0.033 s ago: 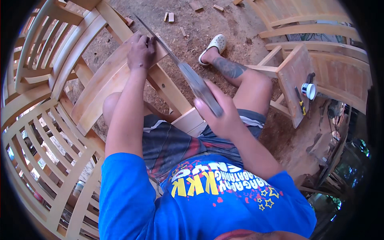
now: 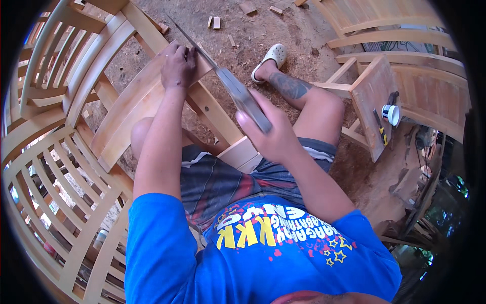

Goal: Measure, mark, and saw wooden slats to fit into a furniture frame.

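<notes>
My left hand [image 2: 178, 66] presses flat on the plank [image 2: 136, 101]; my right hand [image 2: 271, 134], arm bent, grips the saw [image 2: 238, 93].

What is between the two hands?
In the head view, a long grey saw blade runs from the right hand up to the left hand, crossing a pale wooden rail.

Bright blue short-sleeved T-shirt with yellow and white lettering, yellow outlined stars and red speckles on the front, dark grey shorts with red and pale stripes, dark tattoo on the lower leg, cream perforated clog [image 2: 271, 57] on the foot
</notes>
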The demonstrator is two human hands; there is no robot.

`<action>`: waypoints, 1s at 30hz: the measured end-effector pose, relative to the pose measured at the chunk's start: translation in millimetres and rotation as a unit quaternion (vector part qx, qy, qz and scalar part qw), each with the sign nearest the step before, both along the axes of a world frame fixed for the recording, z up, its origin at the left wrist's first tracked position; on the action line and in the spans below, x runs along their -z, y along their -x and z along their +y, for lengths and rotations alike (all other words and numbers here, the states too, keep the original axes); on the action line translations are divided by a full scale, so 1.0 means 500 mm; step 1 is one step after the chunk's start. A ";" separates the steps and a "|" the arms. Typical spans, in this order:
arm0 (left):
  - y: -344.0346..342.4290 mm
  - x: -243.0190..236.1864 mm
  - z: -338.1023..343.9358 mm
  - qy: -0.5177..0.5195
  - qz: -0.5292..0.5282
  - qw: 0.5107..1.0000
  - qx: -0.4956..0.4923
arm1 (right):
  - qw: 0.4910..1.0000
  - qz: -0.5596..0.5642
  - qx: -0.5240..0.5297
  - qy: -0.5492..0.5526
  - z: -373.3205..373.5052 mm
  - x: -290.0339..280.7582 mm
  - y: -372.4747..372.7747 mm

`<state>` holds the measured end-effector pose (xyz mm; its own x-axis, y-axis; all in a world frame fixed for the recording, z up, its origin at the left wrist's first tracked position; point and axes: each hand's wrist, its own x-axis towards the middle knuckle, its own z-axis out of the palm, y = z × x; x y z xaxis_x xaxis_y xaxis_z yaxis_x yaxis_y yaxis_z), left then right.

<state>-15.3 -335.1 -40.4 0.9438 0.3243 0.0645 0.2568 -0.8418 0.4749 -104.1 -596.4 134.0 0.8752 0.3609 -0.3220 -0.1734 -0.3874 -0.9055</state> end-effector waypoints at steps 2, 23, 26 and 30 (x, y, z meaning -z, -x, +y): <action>-0.004 0.001 -0.003 -0.011 -0.017 1.000 0.011 | 1.000 -0.008 0.006 0.006 0.025 0.013 -0.024; 0.001 0.012 -0.001 -0.005 -0.070 0.997 0.014 | 1.000 -0.013 -0.013 0.012 0.108 0.075 -0.116; 0.010 0.013 0.011 -0.011 -0.063 0.997 -0.031 | 0.999 -0.029 -0.005 -0.011 0.008 0.021 0.016; 0.002 -0.019 -0.024 0.008 0.006 0.985 -0.172 | 0.997 0.059 -0.032 0.041 -0.139 -0.132 0.159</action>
<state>-16.2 -347.2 -30.8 0.7779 0.6266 0.0467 0.5316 -0.6960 0.4827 -183.8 -665.8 200.0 0.8057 0.3827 -0.4521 -0.2497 -0.4727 -0.8451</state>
